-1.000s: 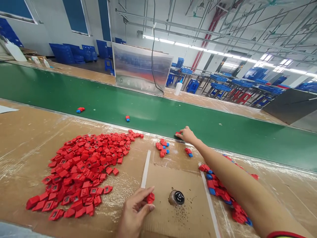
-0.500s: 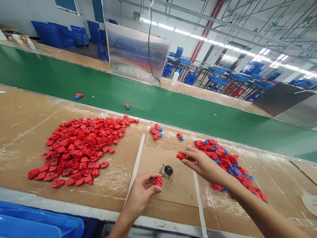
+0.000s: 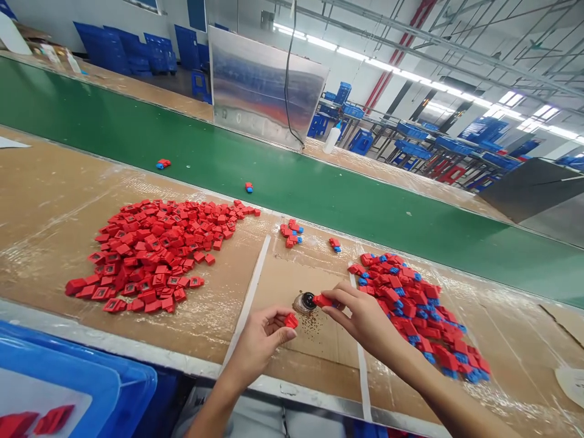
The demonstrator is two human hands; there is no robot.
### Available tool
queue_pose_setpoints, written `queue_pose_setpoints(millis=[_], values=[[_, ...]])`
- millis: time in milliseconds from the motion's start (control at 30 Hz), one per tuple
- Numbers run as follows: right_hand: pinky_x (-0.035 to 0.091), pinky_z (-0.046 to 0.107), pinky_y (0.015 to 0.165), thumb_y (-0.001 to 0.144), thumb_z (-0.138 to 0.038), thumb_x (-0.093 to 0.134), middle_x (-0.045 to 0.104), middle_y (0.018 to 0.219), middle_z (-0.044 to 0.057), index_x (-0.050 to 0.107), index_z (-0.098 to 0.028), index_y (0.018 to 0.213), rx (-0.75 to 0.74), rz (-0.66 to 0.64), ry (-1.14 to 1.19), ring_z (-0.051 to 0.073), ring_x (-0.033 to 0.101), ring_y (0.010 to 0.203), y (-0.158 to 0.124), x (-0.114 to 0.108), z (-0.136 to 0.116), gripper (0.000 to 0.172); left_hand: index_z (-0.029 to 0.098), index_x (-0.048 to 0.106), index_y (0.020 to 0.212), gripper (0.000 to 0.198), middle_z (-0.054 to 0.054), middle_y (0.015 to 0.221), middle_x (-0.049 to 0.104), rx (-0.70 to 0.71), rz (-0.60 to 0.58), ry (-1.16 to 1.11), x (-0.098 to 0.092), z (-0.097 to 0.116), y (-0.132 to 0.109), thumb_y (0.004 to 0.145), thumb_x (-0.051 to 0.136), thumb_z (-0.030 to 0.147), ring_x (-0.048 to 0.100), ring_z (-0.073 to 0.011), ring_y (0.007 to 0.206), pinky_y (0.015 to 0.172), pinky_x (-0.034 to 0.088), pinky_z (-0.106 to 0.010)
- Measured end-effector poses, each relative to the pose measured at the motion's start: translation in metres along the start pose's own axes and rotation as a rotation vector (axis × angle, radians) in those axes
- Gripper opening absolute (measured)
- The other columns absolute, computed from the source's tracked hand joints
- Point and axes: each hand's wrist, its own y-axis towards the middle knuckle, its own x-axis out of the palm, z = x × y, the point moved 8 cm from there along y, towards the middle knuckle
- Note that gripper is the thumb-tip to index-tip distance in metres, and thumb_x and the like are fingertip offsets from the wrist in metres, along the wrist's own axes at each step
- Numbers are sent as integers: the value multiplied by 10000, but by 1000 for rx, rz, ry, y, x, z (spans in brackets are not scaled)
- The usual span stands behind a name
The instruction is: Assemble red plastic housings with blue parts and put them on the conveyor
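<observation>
Between the thumb and fingers of my left hand [image 3: 262, 337] is a small red plastic part [image 3: 291, 320]. My right hand [image 3: 360, 310] pinches another red plastic part [image 3: 323, 300], whose tip is at the black-topped small jar [image 3: 305, 301]; whether they touch I cannot tell. Brown specks [image 3: 312, 328] lie around the jar on a cardboard sheet [image 3: 274, 286]. Left of my hands spreads a heap of red parts [image 3: 155, 249]. A heap of red parts with blue ends [image 3: 420, 304] lies to the right, partly behind my right forearm.
Beyond the cardboard lie several red-and-blue parts [image 3: 291, 233] and a single one [image 3: 335, 244]. A green conveyor belt [image 3: 365, 201] runs across, carrying two more. A blue bin [image 3: 91, 377] with red parts stands at lower left. A metal panel [image 3: 264, 85] rises behind the belt.
My right hand has moved down and left, bringing its red part from beside the right heap to the jar. My left hand stays near the jar with its part. The camera view has shifted slightly.
</observation>
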Motion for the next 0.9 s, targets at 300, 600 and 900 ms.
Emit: queue_pose_setpoints(millis=[300,600,900], values=[[485,291,662,922,-256,554,631,872,52,638,-186,1031,19,-52,-1,180,624,751,0,4,1,154,136,664,985,255,-28,837,635,-16,-13,-17,2,0,0,773,714,268,550,-138,782,713,418,-228],[476,277,650,923,-259,552,622,849,50,652,-176,1022,14,-68,-23,183,621,751,0,8,-1,163,153,660,983,236,-16,836,622,-15,-30,1,4,0,0,789,698,283,536,-136,783,729,418,-237],[491,291,633,934,-270,530,626,855,61,644,-173,1037,-16,-76,-117,190,629,725,0,8,-7,182,160,650,1012,241,-16,850,613,5,-42,-33,4,1,-4,799,689,267,531,-136,793,726,415,-233]])
